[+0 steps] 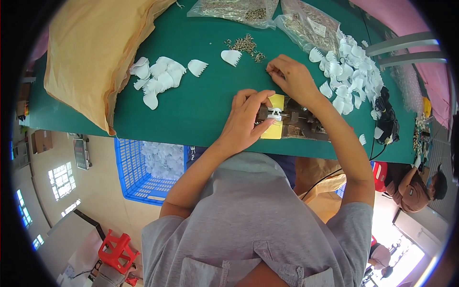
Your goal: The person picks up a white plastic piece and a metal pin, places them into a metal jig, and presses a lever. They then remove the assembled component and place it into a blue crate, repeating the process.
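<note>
A dark metal fixture (302, 124) with yellow plates (271, 131) lies at the table's near edge, in front of me. Between the thumb and forefinger of my left hand (243, 122) is a small white plastic piece (274, 115), held in place on the fixture. My right hand (294, 81) hovers beyond the fixture, its fingertips pinched together; whatever they hold, if anything, is too small to make out. Just past those fingertips lies a heap of small brass-coloured metal parts (245, 45). One white scalloped plastic piece (231, 57) rests beside the heap.
White scalloped pieces form a pile (351, 71) at right and a smaller group (162, 79) at left. Clear bags of metal parts (234, 12) lie at the back. A large brown paper sack (95, 57) covers the left. Black cable (387, 117) lies right; a blue crate (125, 167) stands below.
</note>
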{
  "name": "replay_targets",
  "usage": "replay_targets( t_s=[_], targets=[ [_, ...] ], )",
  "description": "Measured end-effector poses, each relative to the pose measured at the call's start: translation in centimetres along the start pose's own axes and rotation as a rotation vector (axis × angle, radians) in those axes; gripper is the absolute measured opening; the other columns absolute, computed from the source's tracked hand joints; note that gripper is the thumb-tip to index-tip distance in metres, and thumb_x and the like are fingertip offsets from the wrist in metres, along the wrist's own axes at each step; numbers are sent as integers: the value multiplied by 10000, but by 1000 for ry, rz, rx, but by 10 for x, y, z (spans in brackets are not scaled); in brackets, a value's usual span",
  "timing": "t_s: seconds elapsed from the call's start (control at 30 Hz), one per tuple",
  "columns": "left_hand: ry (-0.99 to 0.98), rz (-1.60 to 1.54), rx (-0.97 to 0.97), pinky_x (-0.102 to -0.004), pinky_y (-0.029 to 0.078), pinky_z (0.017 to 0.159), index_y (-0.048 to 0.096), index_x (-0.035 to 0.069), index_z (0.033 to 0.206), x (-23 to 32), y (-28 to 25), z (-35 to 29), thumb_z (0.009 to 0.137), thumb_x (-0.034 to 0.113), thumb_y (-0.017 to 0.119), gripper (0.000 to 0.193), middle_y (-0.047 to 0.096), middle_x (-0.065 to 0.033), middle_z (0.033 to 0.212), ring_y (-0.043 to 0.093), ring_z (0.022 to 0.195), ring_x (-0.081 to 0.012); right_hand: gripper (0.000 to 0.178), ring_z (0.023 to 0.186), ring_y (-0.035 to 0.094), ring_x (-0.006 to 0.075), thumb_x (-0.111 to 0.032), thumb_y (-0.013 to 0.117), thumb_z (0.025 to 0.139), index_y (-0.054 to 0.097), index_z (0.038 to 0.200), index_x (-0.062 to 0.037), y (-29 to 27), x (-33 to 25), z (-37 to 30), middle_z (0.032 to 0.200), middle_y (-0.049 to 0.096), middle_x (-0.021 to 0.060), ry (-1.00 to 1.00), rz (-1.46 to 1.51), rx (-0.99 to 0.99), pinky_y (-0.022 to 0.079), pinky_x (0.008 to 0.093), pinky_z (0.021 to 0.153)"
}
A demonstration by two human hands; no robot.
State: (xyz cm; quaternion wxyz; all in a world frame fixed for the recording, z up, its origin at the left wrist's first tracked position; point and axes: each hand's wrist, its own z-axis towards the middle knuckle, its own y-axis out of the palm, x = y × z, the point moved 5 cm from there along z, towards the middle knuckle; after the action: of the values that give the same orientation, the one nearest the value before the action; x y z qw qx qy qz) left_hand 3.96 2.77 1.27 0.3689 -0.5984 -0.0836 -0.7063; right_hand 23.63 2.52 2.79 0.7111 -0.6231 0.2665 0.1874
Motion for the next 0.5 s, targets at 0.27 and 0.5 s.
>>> replay_targets(
  t_s=[0.27, 0.5],
  targets=[
    [61, 45, 15, -331, 532, 877, 530, 43, 1449, 3, -1, 2, 866, 19, 808, 646, 653, -78, 1163, 516, 1163, -242, 157, 800, 714, 238, -74, 736, 905, 771, 1057, -51, -8, 21, -7, 941, 724, 94, 137, 44, 117, 566, 363, 753],
    [40, 32, 2, -320, 541, 874, 526, 48, 1456, 3, 0, 1, 870, 23, 809, 651, 647, -81, 1157, 518, 1162, -233, 155, 776, 713, 198, -172, 764, 902, 801, 1007, -64, 6, 3, 5, 938, 744, 68, 191, -183, 111, 561, 343, 710]
  ],
)
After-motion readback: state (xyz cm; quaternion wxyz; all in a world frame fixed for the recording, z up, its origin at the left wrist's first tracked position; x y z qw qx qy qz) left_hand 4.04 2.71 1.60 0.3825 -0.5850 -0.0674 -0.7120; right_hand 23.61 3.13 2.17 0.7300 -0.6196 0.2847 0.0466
